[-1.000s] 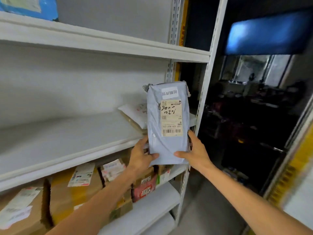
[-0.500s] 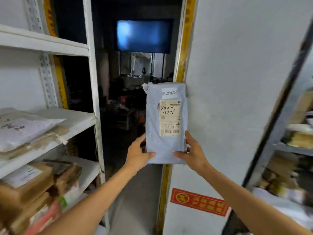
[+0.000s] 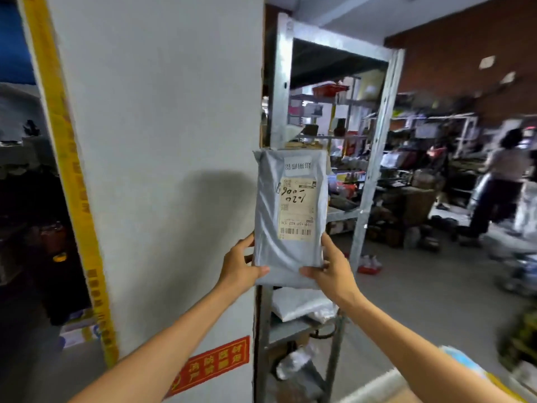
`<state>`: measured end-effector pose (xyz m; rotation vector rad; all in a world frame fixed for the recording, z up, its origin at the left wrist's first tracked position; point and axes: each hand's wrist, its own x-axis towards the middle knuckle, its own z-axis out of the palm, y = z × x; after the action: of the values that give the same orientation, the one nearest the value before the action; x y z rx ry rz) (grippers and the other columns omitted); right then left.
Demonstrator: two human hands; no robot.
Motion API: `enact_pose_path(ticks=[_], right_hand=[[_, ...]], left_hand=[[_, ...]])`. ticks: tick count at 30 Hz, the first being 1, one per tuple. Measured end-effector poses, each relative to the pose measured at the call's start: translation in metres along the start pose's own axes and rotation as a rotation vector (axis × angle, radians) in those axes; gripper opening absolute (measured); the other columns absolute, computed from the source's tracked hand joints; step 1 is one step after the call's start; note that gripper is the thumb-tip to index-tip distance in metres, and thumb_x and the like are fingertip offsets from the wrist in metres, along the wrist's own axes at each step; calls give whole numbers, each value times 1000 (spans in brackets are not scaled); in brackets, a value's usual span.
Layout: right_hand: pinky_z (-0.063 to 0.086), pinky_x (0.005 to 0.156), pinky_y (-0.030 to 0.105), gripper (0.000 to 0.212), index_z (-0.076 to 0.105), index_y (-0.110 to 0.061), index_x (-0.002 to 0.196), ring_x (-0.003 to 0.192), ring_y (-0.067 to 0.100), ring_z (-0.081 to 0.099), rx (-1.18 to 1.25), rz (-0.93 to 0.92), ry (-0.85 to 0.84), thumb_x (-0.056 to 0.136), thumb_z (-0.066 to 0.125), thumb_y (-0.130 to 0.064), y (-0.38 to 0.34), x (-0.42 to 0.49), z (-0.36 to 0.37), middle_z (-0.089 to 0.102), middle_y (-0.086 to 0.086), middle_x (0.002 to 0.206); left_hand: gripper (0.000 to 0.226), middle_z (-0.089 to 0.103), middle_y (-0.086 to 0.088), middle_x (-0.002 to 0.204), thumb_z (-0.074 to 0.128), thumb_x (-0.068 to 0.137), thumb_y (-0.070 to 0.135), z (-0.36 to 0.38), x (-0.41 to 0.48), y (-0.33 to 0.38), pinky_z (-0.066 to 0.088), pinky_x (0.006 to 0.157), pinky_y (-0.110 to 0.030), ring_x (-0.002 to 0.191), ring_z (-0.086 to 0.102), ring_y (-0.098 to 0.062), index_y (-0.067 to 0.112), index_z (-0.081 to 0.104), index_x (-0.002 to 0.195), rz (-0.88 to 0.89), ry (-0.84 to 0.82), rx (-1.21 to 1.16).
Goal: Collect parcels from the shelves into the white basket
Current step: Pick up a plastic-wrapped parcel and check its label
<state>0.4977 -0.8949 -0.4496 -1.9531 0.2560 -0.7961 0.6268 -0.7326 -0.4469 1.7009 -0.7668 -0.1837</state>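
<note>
At centre frame, a grey plastic mailer parcel (image 3: 290, 251) with a beige shipping label (image 3: 296, 210) is held upright in the air. The left hand (image 3: 241, 266) pinches its lower left corner, thumb on the front and fingers behind. The right hand (image 3: 331, 270) pinches the lower right corner the same way. Behind it, a white pillar (image 3: 159, 141) fills the left half, and a grey metal shelf rack (image 3: 374, 158) rises right of centre.

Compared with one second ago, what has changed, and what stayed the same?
The grey parcel was carried rightwards, away from the white shelf, which has left the view; a white wall and a metal rack now stand behind it. Nothing was taken or released. Unchanged: the left grip and right grip hold its lower corners, upright, label facing the camera.
</note>
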Motion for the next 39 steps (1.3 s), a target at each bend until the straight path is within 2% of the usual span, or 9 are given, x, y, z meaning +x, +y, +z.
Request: enact_pose_path(ticks=[3,5,10,13,18,23,27,33,39], right_hand=[[59,81,30,81,43,-31,139,108,14,64,-32,59,133,74,72,8,31,-2,-53,65,-8,122],[59,80,34,78,46,-32,136,106,17,65,-63,101,218,72,73,5,48,-8,-85,66,-5,119],[57,86,45,80,45,-33,137,110,16,65,-168,177,371,67,70,-3,71,-21,-146,65,-7,123],[58,83,47,83,44,-38,137,107,20,66,-231,217,456,65,70,-7,77,-31,-170,66,-6,121],[58,81,47,76,50,-47,122,102,19,67,-299,313,619,68,75,-2,77,-51,-195,67,-8,116],[58,85,35,74,49,-44,119,107,15,65,-321,392,767,72,75,6,78,-76,-214,65,-11,118],[57,87,35,76,46,-37,130,111,14,63,-324,439,825,71,77,1,83,-99,-226,61,-6,127],[56,83,25,78,44,-30,135,111,10,62,-322,525,888,73,76,3,103,-131,-249,59,-6,130],[49,101,47,100,32,-27,149,127,17,52,-330,636,931,60,78,-25,143,-154,-272,48,-6,145]], left_hand=[[86,52,8,124,80,72,2,62,32,7,47,101,-40,119,54,-18,19,38,145,50,-132,18],[88,53,4,131,82,70,3,101,48,11,42,105,-39,122,50,-17,18,38,145,74,-222,5],[80,55,3,126,79,69,-5,182,80,20,41,99,-28,119,51,-15,12,45,139,135,-414,-56],[83,54,5,124,82,67,-1,221,95,22,40,97,-25,116,51,-13,12,45,140,137,-510,-59],[91,45,-6,144,82,68,-2,276,106,29,36,111,-45,132,43,-24,11,36,146,117,-710,-124],[89,50,0,134,79,69,-6,327,104,33,44,104,-38,121,52,-23,13,37,145,139,-891,-168],[91,53,0,133,82,67,-1,362,92,32,47,100,-47,119,55,-26,18,39,145,158,-986,-163],[86,52,1,131,80,70,-1,408,67,29,43,104,-34,123,50,-24,14,40,144,145,-1071,-154],[84,53,-3,135,80,71,0,448,48,23,43,104,-37,124,49,-24,16,40,144,113,-1127,-129]])
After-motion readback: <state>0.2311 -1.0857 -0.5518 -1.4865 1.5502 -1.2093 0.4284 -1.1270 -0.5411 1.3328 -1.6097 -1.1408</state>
